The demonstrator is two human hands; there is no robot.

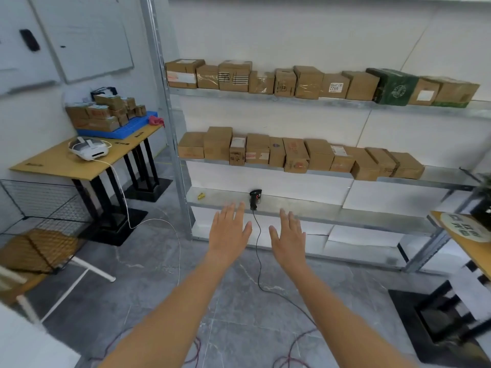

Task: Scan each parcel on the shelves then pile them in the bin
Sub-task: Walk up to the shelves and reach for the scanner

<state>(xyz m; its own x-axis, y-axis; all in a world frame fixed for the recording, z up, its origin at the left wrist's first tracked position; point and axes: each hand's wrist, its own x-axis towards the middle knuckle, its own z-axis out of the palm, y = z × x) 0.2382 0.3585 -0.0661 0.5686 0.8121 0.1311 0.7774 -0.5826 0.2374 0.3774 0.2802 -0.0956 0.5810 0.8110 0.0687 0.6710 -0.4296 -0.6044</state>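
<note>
Several brown cardboard parcels line the top shelf [265, 94], among them one dark green parcel [393, 87]. A second row of brown parcels [295, 155] stands on the middle shelf. A black handheld scanner [255, 199] lies on the lower shelf, its cable trailing down to the floor. My left hand [229, 231] and my right hand [288, 239] are stretched out side by side in front of that lower shelf, fingers straight, holding nothing. The scanner sits just beyond and between them. A black wire bin [45, 208] stands at the left on the floor.
A wooden table [66, 163] at left carries a white headset [89, 150] and a blue tray [117, 128] stacked with small boxes. Cables run across the grey floor. Another table edge [462, 235] juts in at right.
</note>
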